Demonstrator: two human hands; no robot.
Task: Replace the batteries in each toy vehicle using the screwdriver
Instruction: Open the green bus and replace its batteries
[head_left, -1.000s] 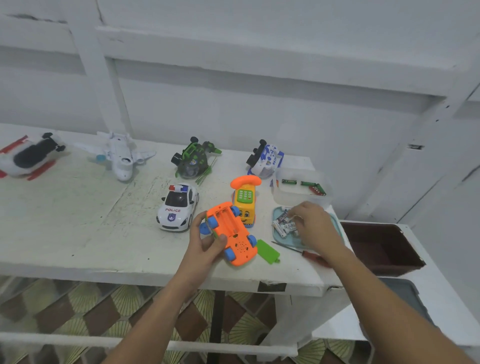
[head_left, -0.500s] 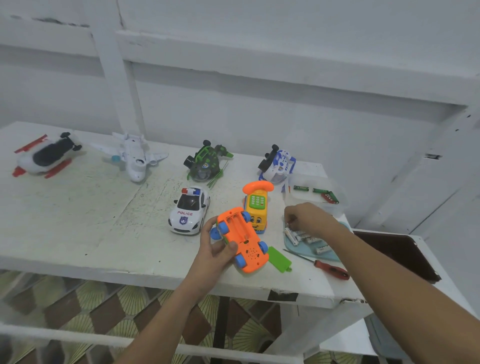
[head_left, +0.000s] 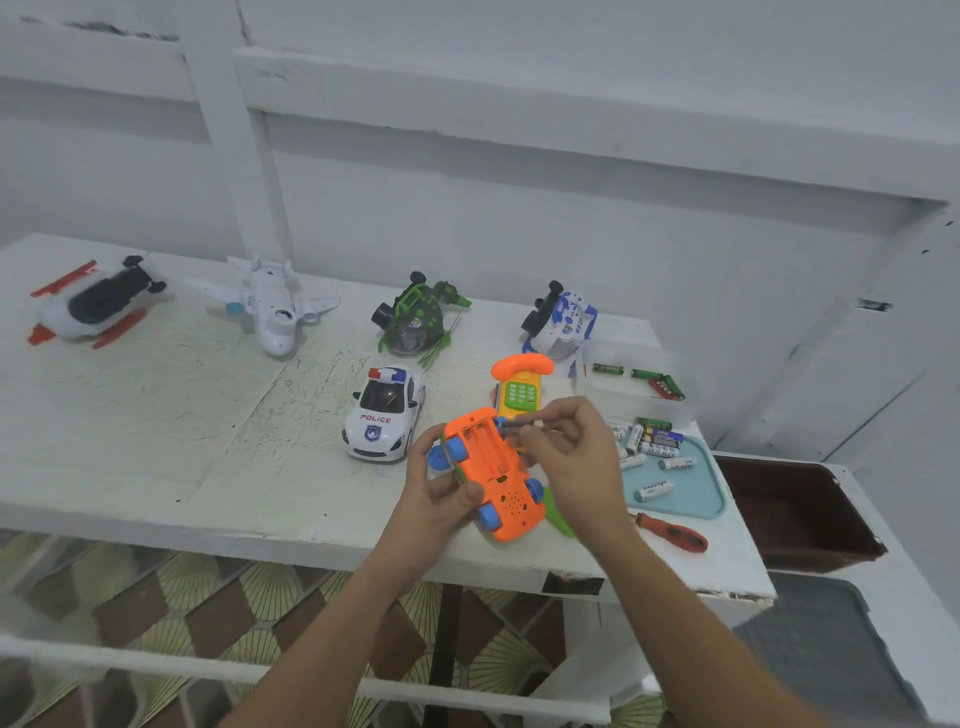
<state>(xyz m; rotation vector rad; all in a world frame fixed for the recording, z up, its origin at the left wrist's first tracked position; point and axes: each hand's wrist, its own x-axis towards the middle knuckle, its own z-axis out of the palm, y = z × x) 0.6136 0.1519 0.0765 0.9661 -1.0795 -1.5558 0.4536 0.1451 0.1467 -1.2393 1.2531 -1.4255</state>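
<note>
The orange toy car (head_left: 498, 488) is belly-up above the near edge of the white table (head_left: 208, 441), its nose tipped toward 11 o'clock. It has blue wheels, a speaker grille of small holes at the near end, and an open battery bay at the far end. The left hand (head_left: 441, 488) grasps it from the 9 o'clock side, thumb curled over the underside. The right hand (head_left: 576, 457) comes in from 3 o'clock, its fingertips pinching a dark battery (head_left: 519, 425) just over the bay's far right corner. A green cover (head_left: 563, 522) peeks out under the right wrist.

At the car's 3 o'clock a teal tray (head_left: 696, 499) holds loose batteries, mostly white, with a few dark ones at its far end. At 1 o'clock a clear tub (head_left: 675, 410) contains several green batteries. The red-handled screwdriver (head_left: 672, 531) lies on the table at 4 o'clock, just beside the tray's near edge
</note>
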